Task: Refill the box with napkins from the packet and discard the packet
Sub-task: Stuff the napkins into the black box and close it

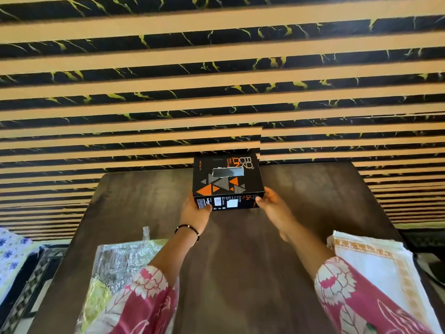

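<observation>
I hold the box (pixel 226 182) with both hands at the far middle of the tabletop (pixel 240 261), close to the striped wall (pixel 216 80). My left hand (pixel 196 210) grips the box's near left corner, thumb curled up against the near side panel. My right hand (pixel 272 203) holds the near right corner, thumb pressed on the same panel and fingers tucked behind the right edge. The box is black with orange and grey triangles, and the slot in its top faces up; whether its base rests on the tabletop or is lifted off it I cannot tell. The packet (pixel 120 268), crinkled clear and silvery plastic, lies nearer to me than the box and to its left, at the tabletop's near left, partly under my left sleeve (pixel 144 304). Nearer than the box and to its right, a folded white cloth (pixel 375 266) with an orange patterned border lies at the tabletop's near right edge, beside my right sleeve (pixel 349 295). A beaded bracelet (pixel 187 231) circles my left wrist. Both sleeves are pink with a white floral print.
</observation>
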A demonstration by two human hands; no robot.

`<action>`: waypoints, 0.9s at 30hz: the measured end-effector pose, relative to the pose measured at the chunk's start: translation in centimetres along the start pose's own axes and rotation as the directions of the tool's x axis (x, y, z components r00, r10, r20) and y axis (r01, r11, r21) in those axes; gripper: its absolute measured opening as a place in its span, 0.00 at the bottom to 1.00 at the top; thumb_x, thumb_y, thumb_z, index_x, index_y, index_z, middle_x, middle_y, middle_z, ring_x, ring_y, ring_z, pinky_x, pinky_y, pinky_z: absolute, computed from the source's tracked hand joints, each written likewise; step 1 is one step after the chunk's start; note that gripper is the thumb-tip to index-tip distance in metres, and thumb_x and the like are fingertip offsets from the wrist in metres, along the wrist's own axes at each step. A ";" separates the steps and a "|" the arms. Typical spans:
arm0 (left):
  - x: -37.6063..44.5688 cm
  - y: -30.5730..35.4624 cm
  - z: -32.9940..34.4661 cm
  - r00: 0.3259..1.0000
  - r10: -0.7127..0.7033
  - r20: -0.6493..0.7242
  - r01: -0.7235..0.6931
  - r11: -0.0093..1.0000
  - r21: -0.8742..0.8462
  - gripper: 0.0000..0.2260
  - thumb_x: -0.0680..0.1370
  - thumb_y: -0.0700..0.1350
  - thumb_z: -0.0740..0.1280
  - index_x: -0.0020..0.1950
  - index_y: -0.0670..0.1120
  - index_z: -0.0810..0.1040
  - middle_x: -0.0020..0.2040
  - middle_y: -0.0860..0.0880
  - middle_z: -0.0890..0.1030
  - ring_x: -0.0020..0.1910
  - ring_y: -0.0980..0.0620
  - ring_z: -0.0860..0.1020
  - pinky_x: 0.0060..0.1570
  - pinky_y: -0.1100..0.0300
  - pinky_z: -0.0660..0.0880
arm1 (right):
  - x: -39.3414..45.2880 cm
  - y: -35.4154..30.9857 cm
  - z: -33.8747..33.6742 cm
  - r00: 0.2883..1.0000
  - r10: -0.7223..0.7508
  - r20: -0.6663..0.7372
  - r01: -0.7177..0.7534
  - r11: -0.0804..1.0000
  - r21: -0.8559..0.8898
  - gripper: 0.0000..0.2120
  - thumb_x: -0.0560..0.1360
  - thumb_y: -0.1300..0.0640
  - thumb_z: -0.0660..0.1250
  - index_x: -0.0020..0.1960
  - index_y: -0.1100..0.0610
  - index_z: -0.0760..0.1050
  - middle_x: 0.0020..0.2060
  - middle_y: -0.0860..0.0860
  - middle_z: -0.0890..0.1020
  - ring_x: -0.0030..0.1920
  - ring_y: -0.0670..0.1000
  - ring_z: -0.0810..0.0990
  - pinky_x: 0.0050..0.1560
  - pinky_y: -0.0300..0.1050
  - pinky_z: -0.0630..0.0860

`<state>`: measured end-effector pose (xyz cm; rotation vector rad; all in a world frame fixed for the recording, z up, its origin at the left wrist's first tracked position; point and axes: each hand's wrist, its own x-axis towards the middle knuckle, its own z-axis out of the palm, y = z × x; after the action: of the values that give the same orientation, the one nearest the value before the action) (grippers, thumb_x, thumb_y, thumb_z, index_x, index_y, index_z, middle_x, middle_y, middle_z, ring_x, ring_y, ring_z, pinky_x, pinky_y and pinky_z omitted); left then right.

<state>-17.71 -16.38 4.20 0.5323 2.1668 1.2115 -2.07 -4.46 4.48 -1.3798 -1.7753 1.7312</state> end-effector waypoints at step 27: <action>-22.6 -10.5 -2.1 0.995 0.031 0.097 -0.025 0.997 -0.067 0.17 0.74 0.41 0.68 0.61 0.50 0.70 0.62 0.46 0.74 0.64 0.53 0.73 0.64 0.56 0.66 | -22.2 13.3 -4.1 0.993 -0.067 -0.094 0.070 0.997 0.021 0.22 0.75 0.61 0.65 0.66 0.46 0.66 0.60 0.42 0.72 0.53 0.37 0.75 0.54 0.35 0.69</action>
<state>-2.85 -36.50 2.81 0.5837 2.0372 1.2407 17.46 -21.79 2.23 -1.3508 -1.7258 1.6207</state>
